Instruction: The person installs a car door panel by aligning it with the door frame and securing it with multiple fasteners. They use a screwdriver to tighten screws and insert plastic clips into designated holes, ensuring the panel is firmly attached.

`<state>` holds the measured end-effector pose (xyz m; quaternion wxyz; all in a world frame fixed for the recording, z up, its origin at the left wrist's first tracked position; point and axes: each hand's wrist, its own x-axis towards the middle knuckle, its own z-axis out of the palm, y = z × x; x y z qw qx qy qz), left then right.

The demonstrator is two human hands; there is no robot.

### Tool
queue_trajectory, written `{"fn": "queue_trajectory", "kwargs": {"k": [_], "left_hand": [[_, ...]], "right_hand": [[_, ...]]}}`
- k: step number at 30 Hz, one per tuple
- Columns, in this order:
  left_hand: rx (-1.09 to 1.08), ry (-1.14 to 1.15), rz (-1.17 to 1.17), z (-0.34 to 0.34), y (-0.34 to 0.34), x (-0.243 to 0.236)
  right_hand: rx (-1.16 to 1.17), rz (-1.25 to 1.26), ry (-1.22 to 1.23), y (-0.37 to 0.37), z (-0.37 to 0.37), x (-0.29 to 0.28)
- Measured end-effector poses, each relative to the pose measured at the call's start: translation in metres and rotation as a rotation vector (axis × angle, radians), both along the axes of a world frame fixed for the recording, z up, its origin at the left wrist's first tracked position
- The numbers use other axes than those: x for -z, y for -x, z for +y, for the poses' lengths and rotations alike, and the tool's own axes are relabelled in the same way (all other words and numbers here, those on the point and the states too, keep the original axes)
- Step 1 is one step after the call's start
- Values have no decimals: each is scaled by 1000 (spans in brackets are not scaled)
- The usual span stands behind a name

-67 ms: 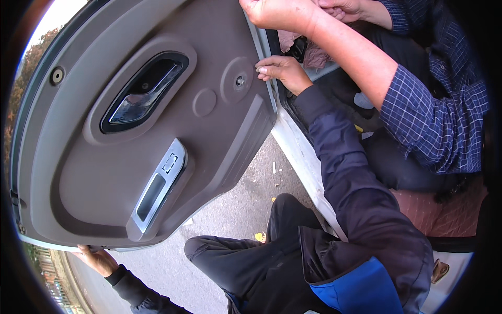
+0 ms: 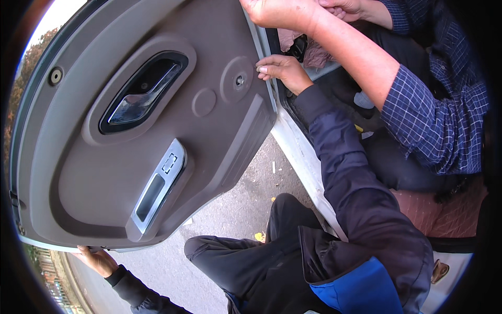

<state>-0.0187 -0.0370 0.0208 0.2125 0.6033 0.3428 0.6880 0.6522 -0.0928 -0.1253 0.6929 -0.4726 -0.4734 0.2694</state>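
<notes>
An open car door [image 2: 172,220] with a brown-grey inner panel fills the left side of the head view. On the panel are a chrome inner door handle [image 2: 137,107], a silver pull handle [image 2: 157,191] and a round seat with a bare metal spindle [image 2: 240,80]. My left hand [image 2: 97,261] grips the door's edge at the lower left, thumb on the panel side, its other fingers partly hidden. My right hand [image 2: 282,72] is at the door's hinge-side edge, fingertips pinched together. Whether anything small lies between them is too small to make out.
A co-worker in a blue checked shirt [image 2: 439,120] sits in the car doorway. The co-worker's bare forearm [image 2: 350,57] reaches across above my right hand. A white door sill [image 2: 308,178] runs beside my right arm. Grey pavement [image 2: 251,199] lies below, with scraps and yellow leaves.
</notes>
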Motion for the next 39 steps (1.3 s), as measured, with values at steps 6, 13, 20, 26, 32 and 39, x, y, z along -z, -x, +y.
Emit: {"fn": "queue_trajectory", "kwargs": {"k": [6, 13, 20, 26, 32, 39], "left_hand": [[-43, 9, 18, 1, 3, 4], [-31, 67, -33, 6, 12, 9], [-71, 102, -111, 7, 21, 13], [-73, 165, -270, 6, 21, 11], [-150, 166, -266, 4, 6, 8], [-233, 114, -439, 0, -12, 2]], "right_hand": [[-10, 149, 40, -1, 10, 7], [39, 33, 17, -7, 11, 8], [2, 103, 46, -7, 9, 1], [26, 123, 31, -6, 5, 0], [68, 98, 57, -1, 4, -6], [159, -3, 51, 0, 9, -1]]}}
